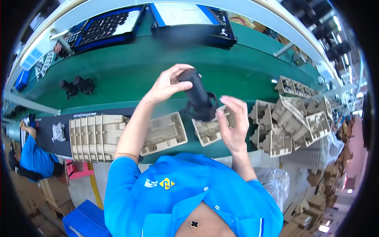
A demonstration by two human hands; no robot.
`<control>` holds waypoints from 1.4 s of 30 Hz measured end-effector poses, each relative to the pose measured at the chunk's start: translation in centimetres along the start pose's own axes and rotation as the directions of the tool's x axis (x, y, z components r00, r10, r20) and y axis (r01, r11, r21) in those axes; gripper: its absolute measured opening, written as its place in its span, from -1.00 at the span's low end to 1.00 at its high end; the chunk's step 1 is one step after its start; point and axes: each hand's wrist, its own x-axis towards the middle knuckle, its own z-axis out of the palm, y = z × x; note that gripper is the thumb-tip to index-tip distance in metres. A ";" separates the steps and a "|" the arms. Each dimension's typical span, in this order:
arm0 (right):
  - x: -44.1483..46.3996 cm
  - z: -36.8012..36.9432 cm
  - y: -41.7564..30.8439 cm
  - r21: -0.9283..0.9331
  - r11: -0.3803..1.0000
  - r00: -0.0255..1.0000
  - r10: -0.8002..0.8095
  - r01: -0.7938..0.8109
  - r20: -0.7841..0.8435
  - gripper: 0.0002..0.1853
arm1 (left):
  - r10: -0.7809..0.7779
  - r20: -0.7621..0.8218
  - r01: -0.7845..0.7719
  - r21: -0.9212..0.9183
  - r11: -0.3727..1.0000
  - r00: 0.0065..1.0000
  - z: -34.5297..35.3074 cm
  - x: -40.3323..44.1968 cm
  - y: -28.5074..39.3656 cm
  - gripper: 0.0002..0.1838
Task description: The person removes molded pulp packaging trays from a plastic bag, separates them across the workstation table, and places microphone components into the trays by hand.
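My left hand (167, 83) is wrapped round the upper end of a black ribbed cylindrical device (196, 93), thumb across its side. The device hangs tilted over the bench, and its wider lower end is blurred, with a dark loop at its side. Close to that lower end is my right hand (235, 124), its thumb and fingers apart; it holds nothing I can see. Below the device lies a moulded pulp tray (207, 132), partly covered by my right hand. Another pulp tray (167, 134) sits beside my left forearm.
Nested pulp trays (94, 136) stand at the left on a dark mat; more trays (290, 122) are heaped at the right. Two black devices (77, 86) stand on the green bench (130, 71). Parts bins (110, 27) line the back. Another person (37, 156) works at far left.
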 end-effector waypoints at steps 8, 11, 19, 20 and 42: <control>1.1 -2.3 -1.9 -0.006 0.953 0.898 0.287 -0.302 0.333 0.02 | 0.077 -0.020 -0.074 0.145 0.987 0.997 8.8 -2.4 2.9 -0.28; 0.1 -3.2 -0.3 0.498 0.725 0.879 0.377 -0.477 0.292 0.00 | 0.185 -0.273 -0.116 0.250 0.961 0.944 9.6 -3.4 2.5 -0.31; -1.1 -4.6 2.1 0.882 0.326 0.929 0.264 -0.340 0.260 0.00 | -0.430 0.031 0.400 -0.435 0.807 0.902 14.8 -10.3 -2.5 -0.28; -1.3 -4.5 2.2 0.889 0.299 0.926 0.262 -0.347 0.273 0.00 | -0.399 0.141 0.412 -0.512 0.754 0.906 15.1 -10.8 -2.6 -0.25; -2.6 -3.6 0.6 0.445 0.666 0.780 0.612 -0.598 0.133 0.01 | -0.381 0.438 0.538 -0.817 0.208 0.814 16.1 -12.7 -7.0 -0.13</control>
